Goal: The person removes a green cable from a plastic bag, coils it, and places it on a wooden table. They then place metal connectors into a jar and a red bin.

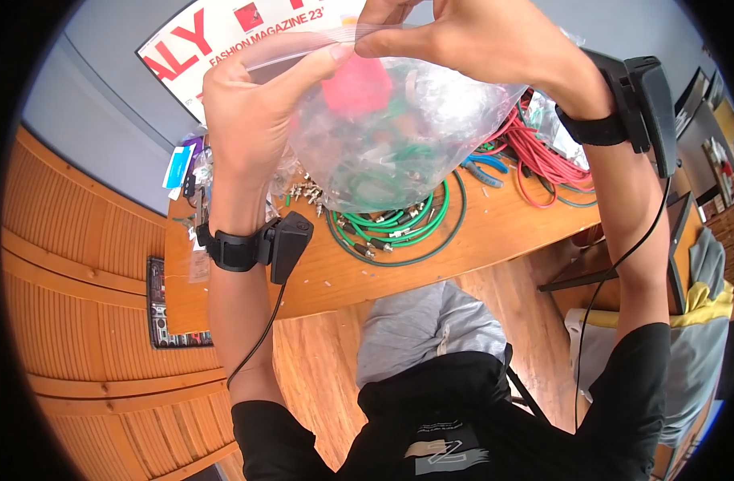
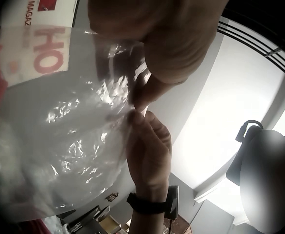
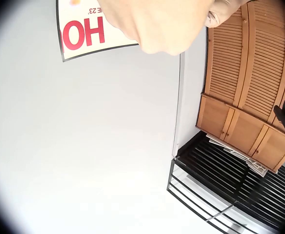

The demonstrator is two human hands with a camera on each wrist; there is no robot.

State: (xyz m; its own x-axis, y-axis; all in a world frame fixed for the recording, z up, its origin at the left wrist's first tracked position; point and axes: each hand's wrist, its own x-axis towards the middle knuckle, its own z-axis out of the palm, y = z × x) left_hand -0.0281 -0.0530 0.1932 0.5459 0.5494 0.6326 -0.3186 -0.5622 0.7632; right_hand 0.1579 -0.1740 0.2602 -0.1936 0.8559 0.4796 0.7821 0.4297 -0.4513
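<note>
A clear plastic zip bag (image 1: 367, 168) hangs above the table from both hands. Something pinkish red (image 1: 359, 90) shows through its upper part, with blurred green lower down. At the bag's top edge, my left hand (image 1: 250, 104) pinches the strip between thumb and fingers. Right beside that thumb, my right hand (image 1: 487, 48) pinches the same edge. From the left wrist, the bag (image 2: 79, 122) looks wrinkled and shiny, and the fingertips of both hands meet at its rim. The right wrist view shows the back of the right hand (image 3: 157, 24), with the bag hidden.
Below the bag, green cables (image 1: 439, 228) with metal connectors lie coiled on the wooden table (image 1: 319, 293). Loose metal connectors (image 1: 307, 191) are scattered to their left. Blue-handled pliers (image 1: 485, 170) and a bundle of red cables (image 1: 551, 152) lie to the right. A poster (image 1: 210, 64) stands behind.
</note>
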